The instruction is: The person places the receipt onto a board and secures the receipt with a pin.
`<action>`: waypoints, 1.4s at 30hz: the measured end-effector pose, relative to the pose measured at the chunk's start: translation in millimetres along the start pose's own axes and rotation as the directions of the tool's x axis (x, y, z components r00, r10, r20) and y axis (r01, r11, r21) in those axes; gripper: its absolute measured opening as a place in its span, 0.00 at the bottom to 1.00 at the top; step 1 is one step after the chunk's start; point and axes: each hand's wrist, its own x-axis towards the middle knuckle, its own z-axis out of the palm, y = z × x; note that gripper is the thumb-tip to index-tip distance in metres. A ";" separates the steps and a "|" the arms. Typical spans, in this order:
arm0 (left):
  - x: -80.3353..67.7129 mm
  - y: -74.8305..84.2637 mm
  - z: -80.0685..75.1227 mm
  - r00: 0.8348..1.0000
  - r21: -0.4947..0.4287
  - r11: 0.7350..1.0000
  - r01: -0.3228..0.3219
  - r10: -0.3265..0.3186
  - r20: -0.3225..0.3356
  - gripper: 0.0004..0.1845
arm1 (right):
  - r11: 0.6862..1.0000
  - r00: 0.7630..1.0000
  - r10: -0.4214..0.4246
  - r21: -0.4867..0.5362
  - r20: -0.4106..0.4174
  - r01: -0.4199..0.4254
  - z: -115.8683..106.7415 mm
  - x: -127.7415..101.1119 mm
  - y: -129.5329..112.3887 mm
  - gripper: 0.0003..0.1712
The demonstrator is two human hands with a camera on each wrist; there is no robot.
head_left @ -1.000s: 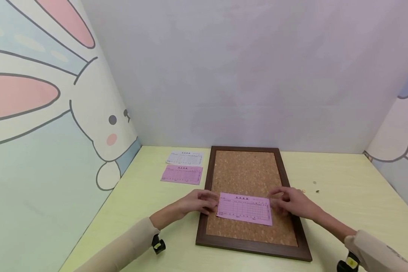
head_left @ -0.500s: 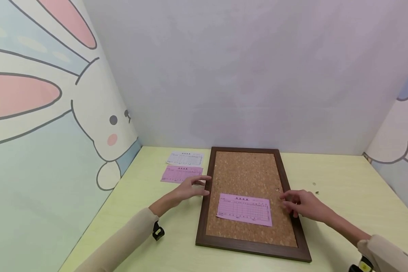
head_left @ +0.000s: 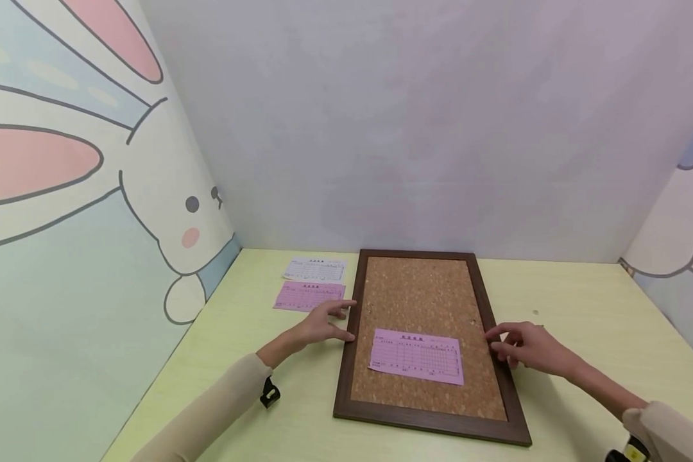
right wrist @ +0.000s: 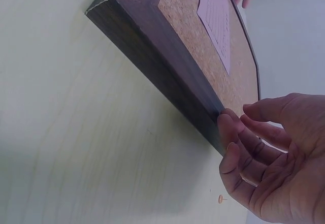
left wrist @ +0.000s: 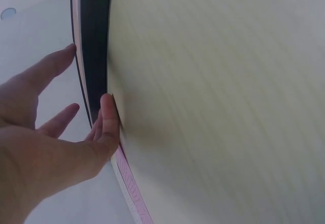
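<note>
A cork board [head_left: 421,292] in a dark brown frame lies on the table. On its lower half rests a pink printed slip [head_left: 417,357], flat and slightly skewed. My left hand [head_left: 316,325] is at the left side of the frame; the left wrist view shows its spread thumb and fingers along the frame edge [left wrist: 95,46]. Opposite it, my right hand [head_left: 530,346] has loosely bent fingers at the right side of the frame. In the right wrist view those fingertips [right wrist: 231,127] meet the frame's outer side. Neither hand touches the pink slip.
Left of the board lie a second pink slip [head_left: 300,295] and, behind it, a white slip [head_left: 314,268]. A tiny round item [head_left: 535,312] sits on the table to the right. The right wrist view shows a small thumbtack [right wrist: 220,199] there. A pale wall [head_left: 410,160] stands behind.
Both hands have moved off the pink slip and outward to the frame's two sides, the left one also farther back. The slip stays where it was on the cork.
</note>
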 end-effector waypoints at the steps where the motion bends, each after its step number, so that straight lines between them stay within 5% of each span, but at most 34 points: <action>1: -0.1 0.2 -0.1 1.000 0.002 1.000 0.001 -0.001 0.002 0.41 | 1.000 1.000 0.004 -0.006 -0.001 -0.004 -0.8 -0.3 0.2 0.16; 13: -7.7 -1.7 -0.3 0.999 -0.074 0.997 0.026 -0.023 0.045 0.43 | 0.999 0.999 -0.029 -0.043 -0.021 0.028 -13.6 -7.4 5.9 0.16; 42: -20.9 -0.8 3.2 0.997 -0.059 0.998 0.020 -0.016 0.071 0.43 | 0.997 0.995 0.005 -0.078 -0.096 -0.012 -44.5 -22.5 48.5 0.18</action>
